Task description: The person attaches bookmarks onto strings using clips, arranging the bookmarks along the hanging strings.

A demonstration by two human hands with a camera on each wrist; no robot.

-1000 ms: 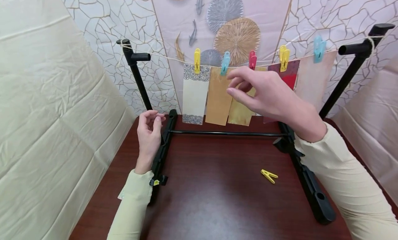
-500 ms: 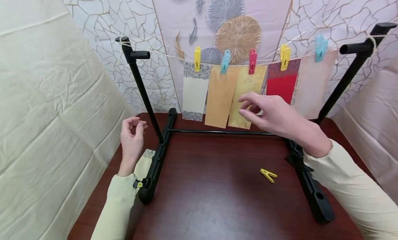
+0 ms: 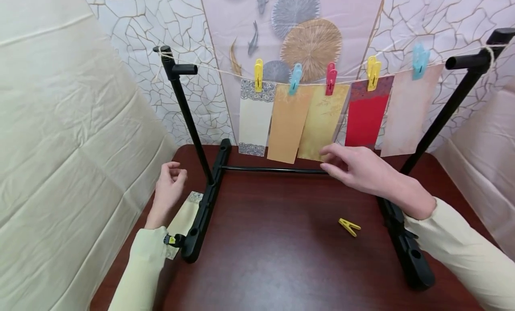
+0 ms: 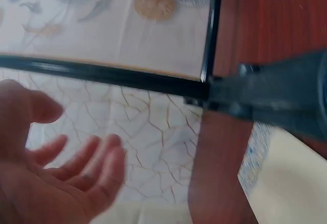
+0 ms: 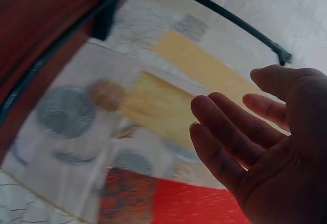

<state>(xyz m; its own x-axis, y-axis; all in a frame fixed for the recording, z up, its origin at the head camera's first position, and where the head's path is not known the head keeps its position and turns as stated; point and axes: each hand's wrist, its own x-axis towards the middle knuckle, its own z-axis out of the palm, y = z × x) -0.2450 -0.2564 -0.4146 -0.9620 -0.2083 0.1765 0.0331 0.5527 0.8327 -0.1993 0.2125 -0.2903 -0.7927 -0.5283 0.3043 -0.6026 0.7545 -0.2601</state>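
Note:
My right hand [image 3: 358,170] hovers, holding nothing, in front of the lower end of a gold paper strip [image 3: 322,123]; its fingers are loosely bent in the right wrist view. Out at the left, my left hand [image 3: 166,190] is empty too, its relaxed fingers [image 4: 110,173] showing in the left wrist view. Below it a cream strip with a patterned end [image 3: 186,215] lies on the table, partly hidden by the sleeve. A yellow clothespin [image 3: 349,227] lies on the tabletop. Also hanging from the string are a lace-edged strip [image 3: 253,118], an orange one [image 3: 287,127], a red one [image 3: 364,121] and a pale pink one [image 3: 408,114].
The string [image 3: 219,70] runs between two black posts [image 3: 187,114] of a stand, joined low down by a thin crossbar [image 3: 277,169]. Yellow, blue and red clothespins [image 3: 331,78] grip the strips. Pale cloth [image 3: 80,145] rises at both sides.
My right hand has come down from the clothespins, uncovering the red clothespin and the gold strip. The left hand has moved left and slightly down, away from the post, exposing the cream strip.

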